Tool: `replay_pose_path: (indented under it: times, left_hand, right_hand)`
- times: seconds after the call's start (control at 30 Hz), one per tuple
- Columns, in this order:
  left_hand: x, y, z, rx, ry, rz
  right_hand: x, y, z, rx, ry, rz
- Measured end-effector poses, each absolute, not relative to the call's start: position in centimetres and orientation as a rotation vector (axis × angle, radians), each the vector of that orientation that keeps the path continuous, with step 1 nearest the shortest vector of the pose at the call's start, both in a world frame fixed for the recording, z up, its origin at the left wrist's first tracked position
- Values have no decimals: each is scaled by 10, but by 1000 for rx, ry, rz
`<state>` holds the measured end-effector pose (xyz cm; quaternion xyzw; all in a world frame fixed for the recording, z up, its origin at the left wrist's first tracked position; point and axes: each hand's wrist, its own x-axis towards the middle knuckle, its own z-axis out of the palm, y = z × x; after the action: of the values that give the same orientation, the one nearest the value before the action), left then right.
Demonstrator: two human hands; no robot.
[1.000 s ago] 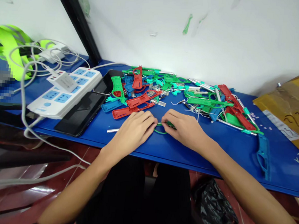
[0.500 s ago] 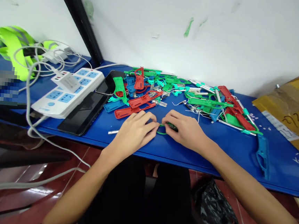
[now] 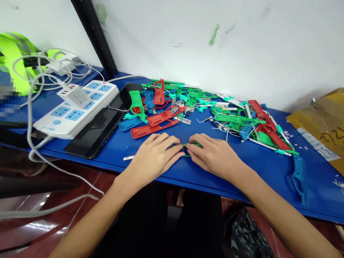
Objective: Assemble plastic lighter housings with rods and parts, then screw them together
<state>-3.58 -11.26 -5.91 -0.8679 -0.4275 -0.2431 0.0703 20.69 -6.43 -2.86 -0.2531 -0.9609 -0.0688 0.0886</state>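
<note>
My left hand (image 3: 158,153) and my right hand (image 3: 213,154) meet near the front of the blue table. Between their pinched fingertips is a green plastic lighter handle (image 3: 187,155), mostly hidden by the fingers. Only slivers of its green edge and loop show. Left of my left hand, a short metal tube (image 3: 128,157) sticks out partly from behind it. Just beyond my hands lie red handle shells (image 3: 154,128) and a green lighter handle (image 3: 239,119), among several metal tubes, thin white wires and small teal parts.
At left, a white power strip (image 3: 79,109) with cables stands beside a black tablet-like device (image 3: 95,132). A taped cardboard box (image 3: 336,133) sits at right, near a blue handle shell (image 3: 300,178). A black plastic bag (image 3: 249,236) is on the floor below.
My fingers have closed in more over the green handle, so less of it shows. My right hand's fingertips have shifted slightly nearer the left ones. The view has tilted a little.
</note>
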Motion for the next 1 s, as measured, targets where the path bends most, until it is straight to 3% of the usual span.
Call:
replay_pose_path:
  times: [0.37,0.67,1.0]
  left_hand:
    - [-36,-111,-57,-2622,-1282,-790]
    - [-37,-108,-64,-2659,-1271,-809]
    - [-36,-100,-64,-2663,-1337,-788]
  right_hand:
    - [211,-65,-30,-729,-2832,-212]
    - [224,-50,-36,-696,-2822,182]
    - [213,-46,-46,-744,-2754,155]
